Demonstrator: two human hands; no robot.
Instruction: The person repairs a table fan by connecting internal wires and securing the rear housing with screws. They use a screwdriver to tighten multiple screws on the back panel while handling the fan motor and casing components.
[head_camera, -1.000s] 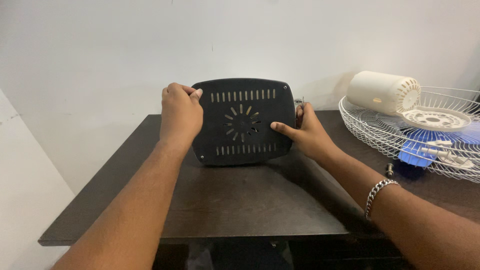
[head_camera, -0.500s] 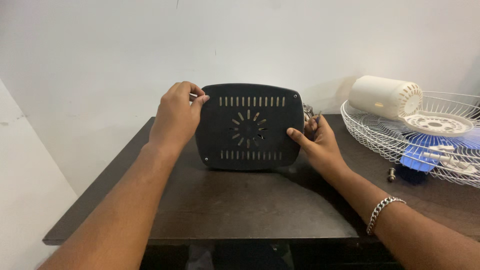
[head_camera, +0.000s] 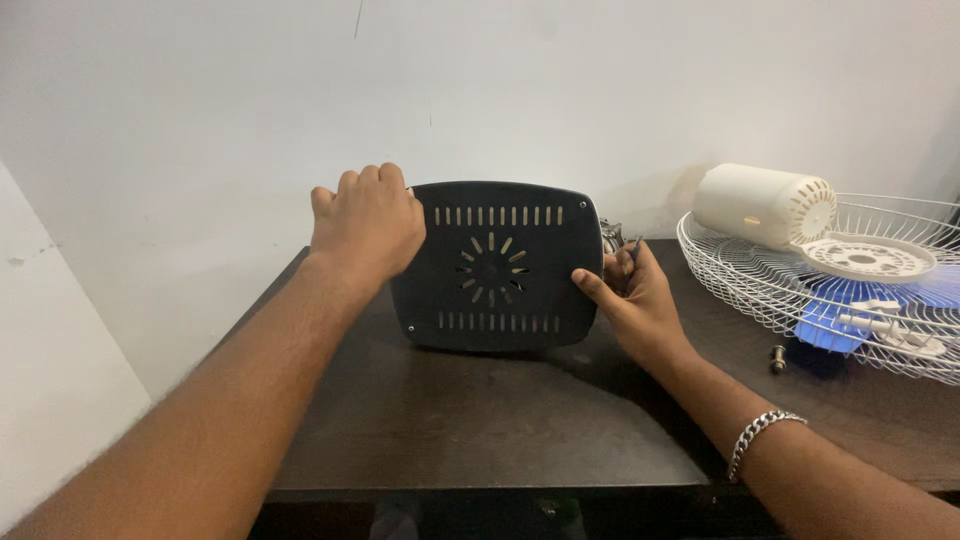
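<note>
Two hands work one dark panel (head_camera: 497, 266) standing upright on edge at mid-table (head_camera: 470, 430), slotted face toward me. My left hand (head_camera: 366, 226) is curled over its corner at 10 o'clock, holding it; the fingertips are hidden behind the edge. My right hand (head_camera: 633, 300) sits at the panel's 3 o'clock edge, thumb on the face, fingers pinching a small dark thing I cannot make out. Behind the panel, metal parts barely show. Open tabletop lies at 6 o'clock, toward the near edge. At 3 o'clock a white grille (head_camera: 850, 290), cut off by the frame, carries a cream motor housing (head_camera: 765, 205); a bolt (head_camera: 778, 358) stands beside it.
</note>
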